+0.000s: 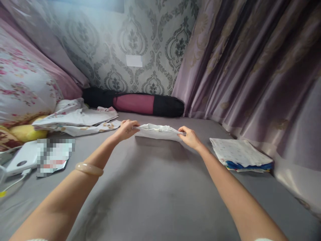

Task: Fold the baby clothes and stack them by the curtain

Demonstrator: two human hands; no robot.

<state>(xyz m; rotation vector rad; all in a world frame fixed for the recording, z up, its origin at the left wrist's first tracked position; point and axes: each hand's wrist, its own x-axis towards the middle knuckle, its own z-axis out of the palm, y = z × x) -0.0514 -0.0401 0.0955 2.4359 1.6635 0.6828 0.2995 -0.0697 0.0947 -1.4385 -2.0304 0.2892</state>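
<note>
A folded white cloth (159,133) is stretched between my two hands, just above the grey bed sheet (155,190). My left hand (126,129) pinches its left end, fingers closed. At the opposite end my right hand (189,135) grips the corner between thumb and fingers. The cloth's upper edge is slightly puckered, and a shadow falls beneath it. What kind of cloth item it is I cannot tell. A pale bangle (89,169) circles my left forearm.
To the right lies a stack of folded cloths (240,152). Loose white printed fabric (82,117) spreads at the left, near a white power bank (23,159) and a phone with a blurred screen (55,157). A black and maroon roll bag (134,103) rests against the wall; curtains (238,67) hang right.
</note>
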